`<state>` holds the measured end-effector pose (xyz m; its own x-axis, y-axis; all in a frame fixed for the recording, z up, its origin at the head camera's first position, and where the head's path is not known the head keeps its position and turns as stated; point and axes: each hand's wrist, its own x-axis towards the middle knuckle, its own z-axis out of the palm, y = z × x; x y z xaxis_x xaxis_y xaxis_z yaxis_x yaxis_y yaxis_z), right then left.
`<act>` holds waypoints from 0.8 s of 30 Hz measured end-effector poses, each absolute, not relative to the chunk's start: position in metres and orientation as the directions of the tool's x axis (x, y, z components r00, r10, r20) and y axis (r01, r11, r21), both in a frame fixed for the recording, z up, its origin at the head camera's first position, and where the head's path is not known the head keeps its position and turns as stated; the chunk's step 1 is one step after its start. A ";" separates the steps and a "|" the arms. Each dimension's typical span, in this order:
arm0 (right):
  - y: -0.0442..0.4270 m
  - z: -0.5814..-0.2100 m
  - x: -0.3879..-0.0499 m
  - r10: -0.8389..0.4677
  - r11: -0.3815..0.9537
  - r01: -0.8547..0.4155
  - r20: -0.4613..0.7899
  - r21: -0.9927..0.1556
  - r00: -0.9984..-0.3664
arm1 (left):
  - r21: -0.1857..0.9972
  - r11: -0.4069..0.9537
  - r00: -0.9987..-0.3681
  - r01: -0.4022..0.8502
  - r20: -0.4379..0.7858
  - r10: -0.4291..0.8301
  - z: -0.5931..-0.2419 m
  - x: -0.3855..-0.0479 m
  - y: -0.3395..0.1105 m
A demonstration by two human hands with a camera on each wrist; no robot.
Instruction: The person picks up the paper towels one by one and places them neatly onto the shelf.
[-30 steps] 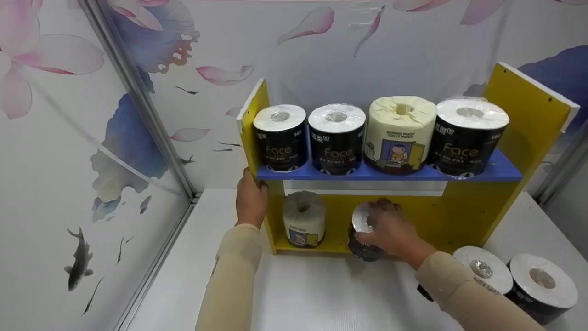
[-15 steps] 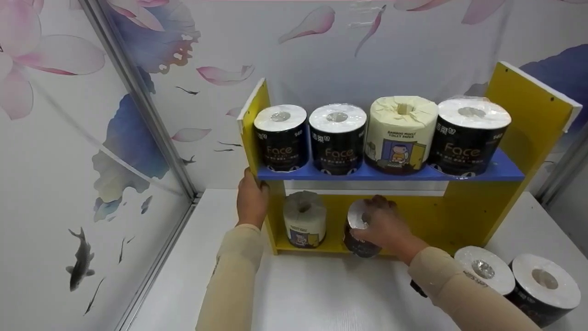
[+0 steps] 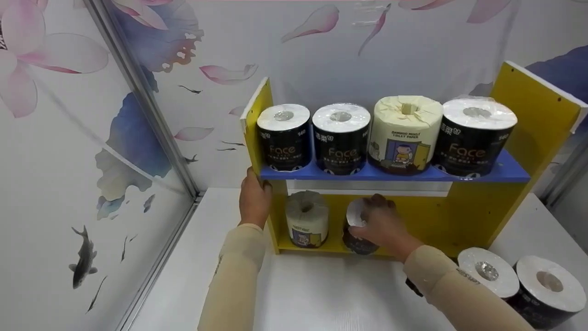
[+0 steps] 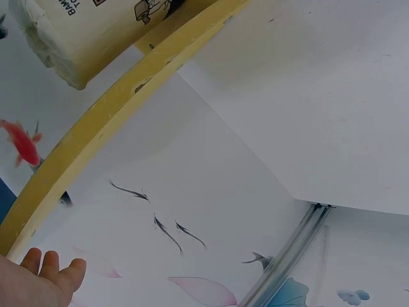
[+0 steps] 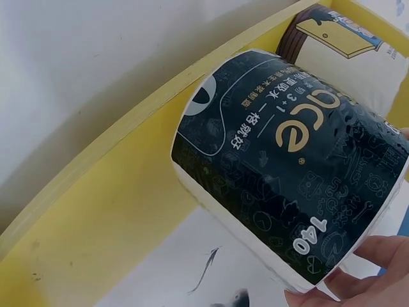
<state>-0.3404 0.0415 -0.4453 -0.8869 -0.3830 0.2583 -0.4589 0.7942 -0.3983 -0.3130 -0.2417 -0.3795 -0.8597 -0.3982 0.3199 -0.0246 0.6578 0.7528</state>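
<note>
My right hand grips a black-wrapped toilet roll by its top end. This roll is slightly tilted over the lower level of the yellow and blue shelf, and its base is near the front edge. Left of it a cream-wrapped toilet roll stands upright, a gap apart. My left hand holds the shelf's left side panel, thumb toward the front edge and fingers on the outer side. In the left wrist view only some fingertips show; the thumb is hidden.
On the blue upper board stand three black-wrapped rolls and one cream roll. Two more rolls stand on the white table at the front right, by my right forearm. Printed walls enclose the back and left.
My right hand has moved the black-wrapped roll slightly left and back into the lower level, closer to the cream roll. My left hand stays at the side panel.
</note>
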 end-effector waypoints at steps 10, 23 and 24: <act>0.035 -0.450 -0.345 -0.388 0.790 -0.444 0.216 -0.423 -0.896 | 0.769 0.639 -0.861 -0.030 0.305 -0.407 -0.380 -0.313 -0.242; 0.029 -0.451 -0.349 -0.382 0.793 -0.420 0.178 -0.441 -0.907 | 0.761 0.649 -0.855 -0.018 0.324 -0.404 -0.381 -0.313 -0.242; 0.028 -0.451 -0.349 -0.368 0.797 -0.405 0.171 -0.448 -0.914 | 0.758 0.652 -0.854 -0.016 0.329 -0.403 -0.380 -0.313 -0.242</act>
